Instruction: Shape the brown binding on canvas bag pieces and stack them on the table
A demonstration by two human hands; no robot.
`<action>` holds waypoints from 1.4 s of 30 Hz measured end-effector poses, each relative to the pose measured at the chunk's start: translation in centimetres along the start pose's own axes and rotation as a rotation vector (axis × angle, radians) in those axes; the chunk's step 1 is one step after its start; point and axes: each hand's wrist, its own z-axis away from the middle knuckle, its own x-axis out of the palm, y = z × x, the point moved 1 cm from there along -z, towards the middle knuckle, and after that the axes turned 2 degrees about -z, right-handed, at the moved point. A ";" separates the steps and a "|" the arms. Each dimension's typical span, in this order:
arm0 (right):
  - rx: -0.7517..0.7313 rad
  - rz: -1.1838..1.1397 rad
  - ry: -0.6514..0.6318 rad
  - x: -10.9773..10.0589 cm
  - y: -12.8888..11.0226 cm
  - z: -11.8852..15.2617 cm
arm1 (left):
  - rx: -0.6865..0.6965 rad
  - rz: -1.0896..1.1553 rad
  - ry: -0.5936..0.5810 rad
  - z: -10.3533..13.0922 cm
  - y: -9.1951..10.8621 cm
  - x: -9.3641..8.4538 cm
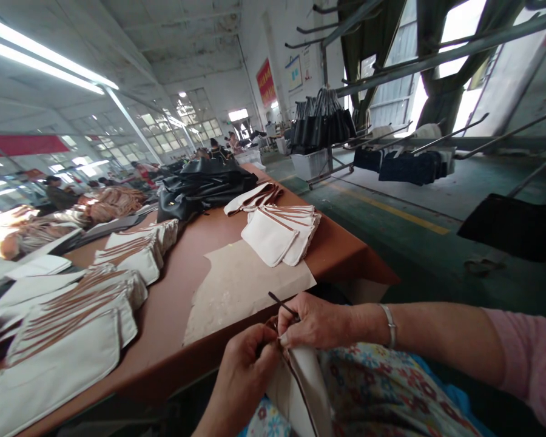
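Note:
Over my lap, my left hand (250, 364) is closed on the upper end of a white pouch (307, 376) with brown edging along its opening. Right beside it, my right hand (312, 321) is closed around a thin dark stick-like tool (282, 303), one end of which sticks up past the fingers. The fingertips of both hands meet at the pouch's end, by a bit of brown trim (272, 321). What lies exactly between them is hidden. On the table (177, 303) ahead, a fanned stack of white pouches (273, 233) rests partly on a sheet of brown paper (241, 285).
Rows of white pouches (68, 364) with brown edging cover the table's left side. Black bags (204, 182) are heaped farther back. To the right stands a metal rack (368, 73) with hanging black bags (323, 124). People work in the distance.

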 end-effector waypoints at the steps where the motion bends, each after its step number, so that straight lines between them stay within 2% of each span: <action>1: 0.044 -0.024 -0.012 0.0 0.1 0.0 | 0.004 0.015 0.005 0.0 0.0 0.0; 4: 0.161 -0.088 -0.067 0.0 0.4 0.2 | -0.029 0.169 -0.041 0.2 -0.1 0.0; 7: 0.172 -0.097 -0.074 0.1 0.3 0.5 | -0.061 0.243 -0.073 0.2 0.0 0.0; 11: 0.171 -0.092 -0.069 0.2 0.3 0.5 | -0.080 0.127 -0.036 0.2 0.6 0.0; 16: 0.055 -0.070 -0.018 0.4 0.6 0.4 | -0.028 0.003 0.008 0.1 1.3 0.1; 18: 0.084 -0.106 -0.022 0.4 0.7 0.6 | -0.038 0.090 -0.002 0.1 0.9 0.5; 23: 0.175 -0.364 -0.089 0.4 1.1 1.1 | -0.101 0.575 -0.031 0.4 -0.8 1.8; 26: 0.171 -0.476 -0.109 0.4 1.3 1.3 | -0.096 0.712 -0.073 0.6 -1.2 2.2; 29: 0.160 -0.451 -0.084 0.3 1.0 1.4 | -0.098 0.685 -0.085 0.8 -1.2 2.1; 35: 0.132 -0.329 -0.057 0.4 0.5 1.8 | -0.131 0.637 -0.012 1.1 0.1 2.1; 39: 0.093 -0.285 -0.066 0.4 0.6 1.9 | -0.139 0.629 -0.044 1.2 1.0 2.2; 42: 0.067 -0.226 -0.084 0.1 0.9 1.7 | -0.066 0.439 0.006 1.2 1.4 1.8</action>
